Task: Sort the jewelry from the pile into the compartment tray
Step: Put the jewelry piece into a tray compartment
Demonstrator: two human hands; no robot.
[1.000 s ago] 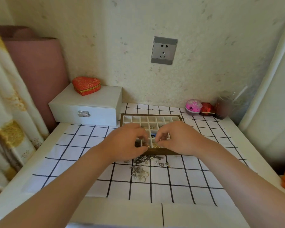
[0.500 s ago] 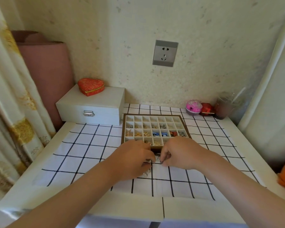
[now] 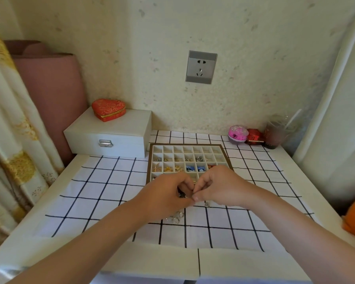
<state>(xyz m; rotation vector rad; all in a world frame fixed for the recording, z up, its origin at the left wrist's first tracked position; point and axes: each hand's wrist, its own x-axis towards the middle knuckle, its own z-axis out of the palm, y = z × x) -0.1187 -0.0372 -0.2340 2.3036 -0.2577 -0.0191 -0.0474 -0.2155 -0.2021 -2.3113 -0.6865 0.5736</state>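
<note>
The jewelry pile (image 3: pixel 177 217) lies on the checked cloth (image 3: pixel 103 193) just in front of the tray (image 3: pixel 184 144), mostly hidden under the hands, with one small silver piece (image 3: pixel 207 204) loose beside it. The tray's middle rows already hold gold, silver and blue items, while its far row looks empty. The risk here is that pieces in the pile are tangled. Lifting one could drag others along or flick them off the table (image 3: pixel 312 193), and a tiny item could slip from the fingertips and land in the wrong compartment. The left hand (image 3: pixel 164 195) and right hand (image 3: pixel 219 187) both have curled fingers, tips meeting over the tray's near edge. Together they pinch a small dark piece (image 3: pixel 181 194), too small to identify.
</note>
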